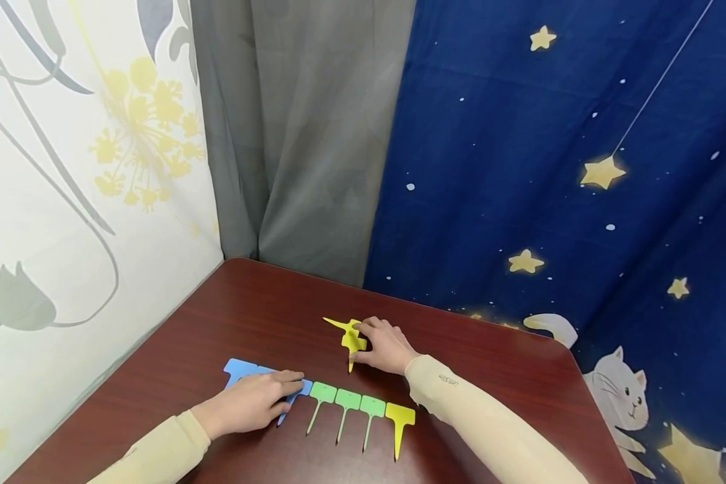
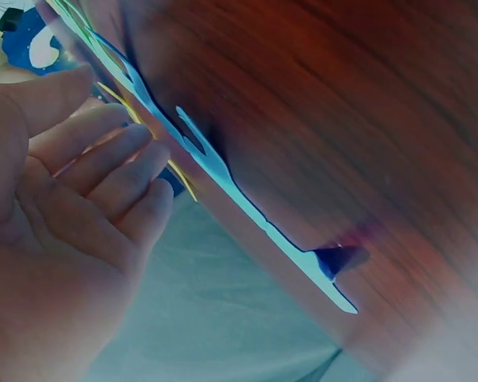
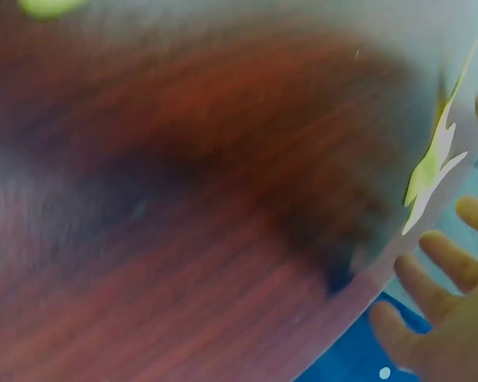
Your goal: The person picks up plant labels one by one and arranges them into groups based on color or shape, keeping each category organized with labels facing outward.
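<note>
A row of T-shaped plant labels lies on the table. Blue labels [image 1: 239,368] form its left end, several green labels [image 1: 323,392] come after them, and a yellow label [image 1: 400,413] ends it on the right. My left hand [image 1: 255,401] lies over the blue labels, fingers nearly straight, covering part of them. Farther back, two loose yellow labels [image 1: 353,341] overlap, one spike toward the left and one toward me. Right beside them is my right hand [image 1: 387,345], its thumb and fingers spread apart around their right side; the right wrist view also shows these fingers [image 3: 438,294] extended.
The reddish-brown wooden table [image 1: 266,296] has rounded back corners. Behind it hang a grey curtain [image 1: 320,134] and a blue curtain [image 1: 496,168] with stars and a cat. A white patterned curtain [image 1: 48,202] runs along the left edge.
</note>
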Motion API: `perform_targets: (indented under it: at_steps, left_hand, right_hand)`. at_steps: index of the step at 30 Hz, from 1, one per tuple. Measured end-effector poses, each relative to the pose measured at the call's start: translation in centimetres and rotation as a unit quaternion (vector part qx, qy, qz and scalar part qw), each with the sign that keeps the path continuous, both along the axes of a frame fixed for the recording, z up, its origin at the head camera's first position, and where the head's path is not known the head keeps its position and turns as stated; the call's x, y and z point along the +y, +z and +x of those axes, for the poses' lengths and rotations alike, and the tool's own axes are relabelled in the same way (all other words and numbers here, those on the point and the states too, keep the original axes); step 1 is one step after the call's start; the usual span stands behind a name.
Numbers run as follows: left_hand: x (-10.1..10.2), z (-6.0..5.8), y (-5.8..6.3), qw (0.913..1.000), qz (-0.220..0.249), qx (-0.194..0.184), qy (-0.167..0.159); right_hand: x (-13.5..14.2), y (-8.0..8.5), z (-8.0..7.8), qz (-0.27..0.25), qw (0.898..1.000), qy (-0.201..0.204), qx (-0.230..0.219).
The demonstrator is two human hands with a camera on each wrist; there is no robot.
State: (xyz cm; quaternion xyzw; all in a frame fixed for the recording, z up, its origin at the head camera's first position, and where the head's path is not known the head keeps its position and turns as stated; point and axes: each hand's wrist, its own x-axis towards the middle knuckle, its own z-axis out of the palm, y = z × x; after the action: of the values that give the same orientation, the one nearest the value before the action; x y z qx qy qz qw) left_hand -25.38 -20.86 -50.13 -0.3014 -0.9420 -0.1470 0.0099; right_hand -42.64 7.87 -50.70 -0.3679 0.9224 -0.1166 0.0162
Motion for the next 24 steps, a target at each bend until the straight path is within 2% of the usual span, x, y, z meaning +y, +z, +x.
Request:
perform_targets:
  at_steps: [3, 6, 16, 24]
  left_hand:
    - [-0.1, -0.1, 0.0, 1.0000, -0.001, -0.008, -0.006]
    - [-0.2, -0.1, 0.0, 0.9998, -0.006, -0.015, -0.012]
    - [-0.2, 0.1, -0.3, 0.9997, -0.017, -0.003, -0.014]
    - [-0.2, 0.1, -0.4, 0.9998, -0.018, -0.002, -0.012]
  right_hand:
    - [-0.3, -0.1, 0.3, 0.004, 0.999, -0.025, -0.034]
    - [-0.3, -0.4, 0.4, 0.005, 0.998, -0.034, -0.046]
    - [-0.1, -1.1, 0.6, 0.005, 0.999, -0.034, -0.024]
    - [-0.2, -1.0, 0.7, -0.024, 0.999, -0.041, -0.027]
